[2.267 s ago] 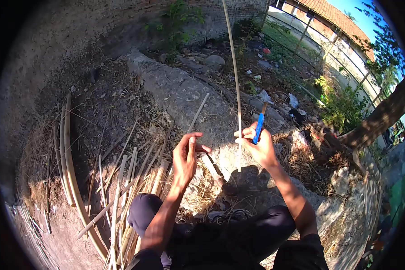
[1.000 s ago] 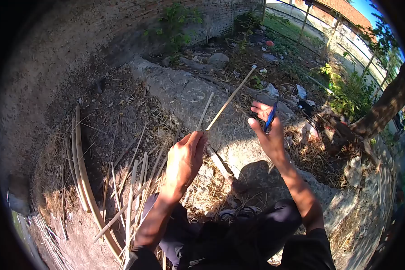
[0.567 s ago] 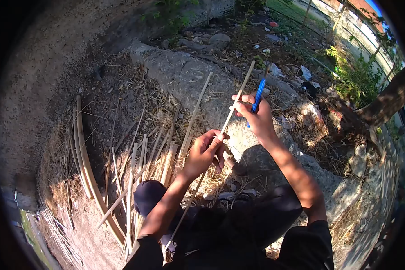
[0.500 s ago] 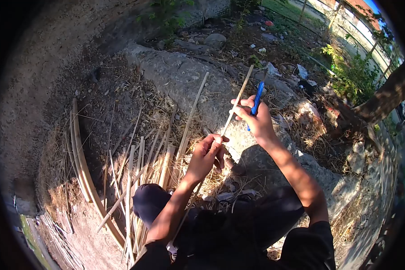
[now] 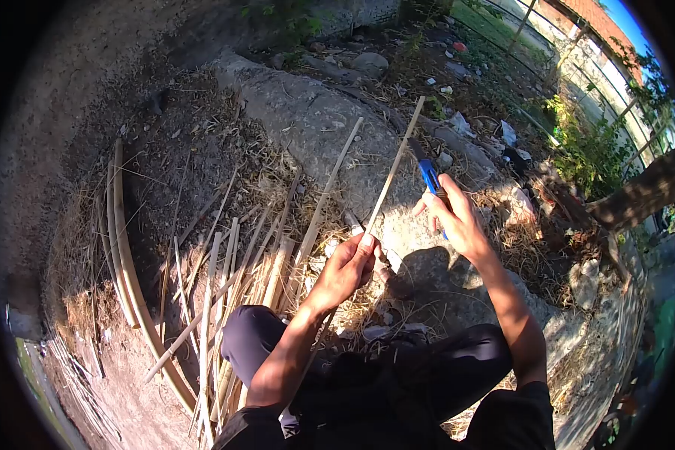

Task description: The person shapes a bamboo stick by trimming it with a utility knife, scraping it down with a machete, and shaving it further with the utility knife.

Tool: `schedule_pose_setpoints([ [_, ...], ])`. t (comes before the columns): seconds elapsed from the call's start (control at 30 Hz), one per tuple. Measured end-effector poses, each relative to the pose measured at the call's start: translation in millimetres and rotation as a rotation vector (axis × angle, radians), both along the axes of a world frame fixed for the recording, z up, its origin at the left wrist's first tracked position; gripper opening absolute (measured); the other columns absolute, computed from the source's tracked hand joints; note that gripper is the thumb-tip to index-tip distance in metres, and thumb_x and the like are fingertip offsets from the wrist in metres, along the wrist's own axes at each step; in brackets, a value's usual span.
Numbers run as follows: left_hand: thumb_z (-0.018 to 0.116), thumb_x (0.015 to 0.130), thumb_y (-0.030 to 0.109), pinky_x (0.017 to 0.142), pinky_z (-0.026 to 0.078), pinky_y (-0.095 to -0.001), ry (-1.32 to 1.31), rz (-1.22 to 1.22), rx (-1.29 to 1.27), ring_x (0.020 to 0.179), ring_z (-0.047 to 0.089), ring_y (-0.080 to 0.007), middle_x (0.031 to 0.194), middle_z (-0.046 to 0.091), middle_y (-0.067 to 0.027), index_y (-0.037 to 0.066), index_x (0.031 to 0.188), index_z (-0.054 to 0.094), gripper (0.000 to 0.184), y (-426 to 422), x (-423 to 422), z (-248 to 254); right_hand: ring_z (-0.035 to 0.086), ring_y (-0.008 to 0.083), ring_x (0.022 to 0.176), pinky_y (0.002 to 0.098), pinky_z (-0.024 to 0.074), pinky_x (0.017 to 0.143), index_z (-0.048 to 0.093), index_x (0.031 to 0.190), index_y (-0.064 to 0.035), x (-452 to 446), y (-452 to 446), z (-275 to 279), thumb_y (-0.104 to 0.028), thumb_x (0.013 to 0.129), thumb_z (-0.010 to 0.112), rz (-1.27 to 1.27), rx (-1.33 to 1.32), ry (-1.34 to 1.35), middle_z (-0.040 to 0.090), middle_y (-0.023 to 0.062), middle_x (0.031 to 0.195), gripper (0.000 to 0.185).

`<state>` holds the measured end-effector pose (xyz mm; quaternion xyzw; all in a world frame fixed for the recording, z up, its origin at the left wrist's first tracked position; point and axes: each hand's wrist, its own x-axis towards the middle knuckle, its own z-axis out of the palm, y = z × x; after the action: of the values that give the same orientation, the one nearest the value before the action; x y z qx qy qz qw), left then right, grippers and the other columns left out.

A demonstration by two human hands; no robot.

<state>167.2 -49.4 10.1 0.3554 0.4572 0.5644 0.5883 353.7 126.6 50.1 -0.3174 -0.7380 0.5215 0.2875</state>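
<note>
A thin pale strip [image 5: 394, 166] is pinched in my left hand [image 5: 345, 270]. Its upper end points up and away over the stone slab, and its lower part runs back under my left forearm. My right hand [image 5: 456, 217] holds a blue-handled knife [image 5: 430, 175], the dark blade pointing up and left beside the strip's upper part. The fingers of my right hand are off the strip. Beyond my left hand, another pale strip [image 5: 328, 187] leans on the slab. Several cut strips [image 5: 208, 315] lie in a bundle to the left of my knee.
A long stone slab [image 5: 300, 112] crosses the ground ahead. Curved poles [image 5: 131, 285] lie at the left. On the right are a tree trunk [image 5: 645, 196] and a leafy bush [image 5: 589, 154]. A hammer-like tool [image 5: 386, 276] lies beyond my knees, with dry straw around it.
My right hand has let go of the strip and moved slightly right and down, and the knife has turned to point up-left. My left hand still grips the strip.
</note>
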Motion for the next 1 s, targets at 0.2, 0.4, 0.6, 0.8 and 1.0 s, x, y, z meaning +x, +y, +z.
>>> schedule_pose_setpoints([
  [0.2, 0.045, 0.112, 0.044, 0.046, 0.023, -0.0219, -0.011, 0.043, -0.04, 0.052, 0.028, -0.0013, 0.064, 0.034, 0.0117, 0.011, 0.096, 0.056, 0.038, -6.8, -23.9, -11.6, 0.069, 0.0287, 0.066, 0.0388, 0.0505, 0.062, 0.062, 0.115, -0.003, -28.3, -17.3, 3.1, -0.02, 0.097, 0.072, 0.011, 0.592, -0.225, 0.069, 0.0168, 0.081, 0.027],
  [0.4, 0.044, 0.113, 0.041, 0.045, 0.023, -0.0218, -0.023, 0.121, -0.069, 0.05, 0.03, -0.0014, 0.062, 0.035, 0.0109, 0.01, 0.099, 0.059, 0.037, -7.4, -38.9, -14.1, 0.067, 0.036, 0.075, 0.0425, 0.0532, 0.066, 0.065, 0.126, -0.0076, -53.9, -25.7, -14.3, -0.009, 0.094, 0.067, 0.067, 0.672, -0.218, 0.069, 0.0185, 0.095, 0.032],
  [0.6, 0.044, 0.114, 0.036, 0.045, 0.025, -0.0228, 0.097, 0.179, -0.034, 0.049, 0.031, -0.0027, 0.062, 0.037, 0.0087, 0.006, 0.102, 0.06, 0.036, -6.7, -47.8, -13.1, 0.066, 0.0394, 0.08, 0.0479, 0.0533, 0.069, 0.061, 0.118, -0.0078, -76.9, -36.9, -10.1, -0.029, 0.102, 0.061, 0.151, 0.743, -0.27, 0.064, 0.0165, 0.095, 0.026],
  [0.8, 0.046, 0.113, 0.035, 0.054, 0.034, -0.0304, 0.278, 0.248, 0.037, 0.057, 0.04, -0.0094, 0.064, 0.045, -0.0004, 0.001, 0.1, 0.063, 0.04, -21.2, -40.6, -8.6, 0.065, 0.0453, 0.08, 0.0521, 0.051, 0.067, 0.057, 0.111, -0.0071, -71.0, -39.9, -10.9, -0.031, 0.102, 0.062, 0.223, 0.638, -0.387, 0.065, 0.021, 0.087, 0.025],
  [1.0, 0.045, 0.113, 0.025, 0.056, 0.035, -0.0359, 0.626, 0.246, -0.026, 0.058, 0.041, -0.0132, 0.063, 0.043, -0.0061, -0.002, 0.098, 0.063, 0.036, -38.1, -19.1, 6.3, 0.066, 0.0465, 0.07, 0.0523, 0.0498, 0.059, 0.057, 0.114, -0.0084, -51.3, -46.8, -14.6, -0.027, 0.102, 0.062, 0.267, 0.628, -0.409, 0.065, 0.0218, 0.071, 0.023],
])
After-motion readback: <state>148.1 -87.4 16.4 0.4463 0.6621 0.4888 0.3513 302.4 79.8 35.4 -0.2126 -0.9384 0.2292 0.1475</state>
